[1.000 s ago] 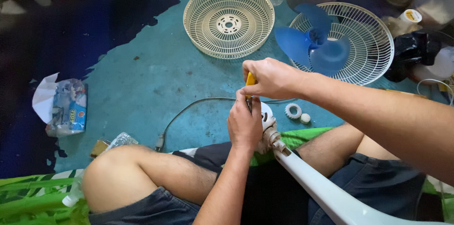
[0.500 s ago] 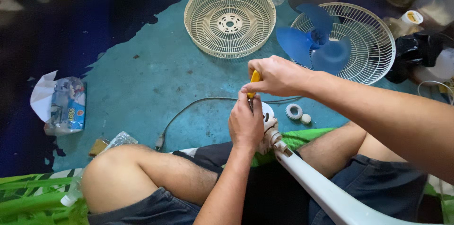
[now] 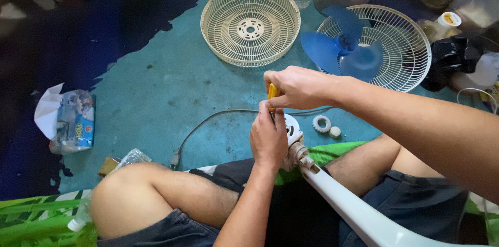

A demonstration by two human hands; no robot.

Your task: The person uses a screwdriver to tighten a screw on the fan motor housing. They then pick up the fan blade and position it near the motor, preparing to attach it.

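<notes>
Centre frame, the right hand (image 3: 296,87) pinches a yellow-handled screwdriver (image 3: 272,92) whose tip is hidden behind the left hand (image 3: 268,138), which is clenched around the top of the white fan pole (image 3: 353,208). The pole runs off the lower right edge. Just right of the hands lie a white toothed ring (image 3: 322,123) and a small cap (image 3: 335,131) — bare teal floor (image 3: 156,96) opens to the left. Top centre sits a cream fan guard (image 3: 250,23), beside it a second guard (image 3: 400,44) holding the blue blade (image 3: 340,49). The upper left is dark, hard to read.
</notes>
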